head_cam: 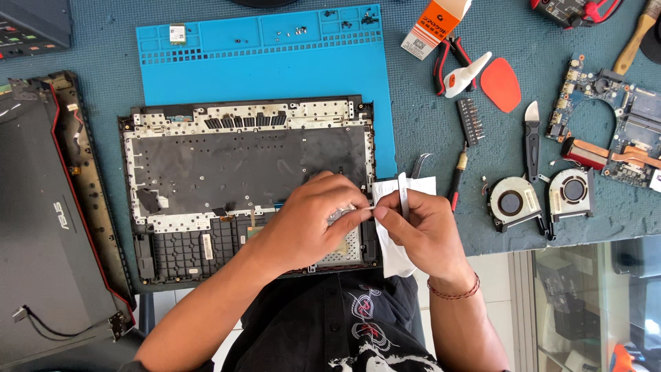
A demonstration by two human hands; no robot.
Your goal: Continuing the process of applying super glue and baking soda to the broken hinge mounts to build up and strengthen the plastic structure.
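Overhead: two hands (pixel 365 224), two fans (pixel 540 196).

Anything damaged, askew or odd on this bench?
Nothing looks spilled or broken. The laptop base lies opened up and overhangs the blue mat; its lid sits askew at the left. Both hands pinch something small over it, tweezers in the right.

Electronics repair workshop: blue repair mat (pixel 275 69), stripped laptop chassis (pixel 248 186), loose cooling fans (pixel 513 203), screwdriver bits (pixel 470 120).
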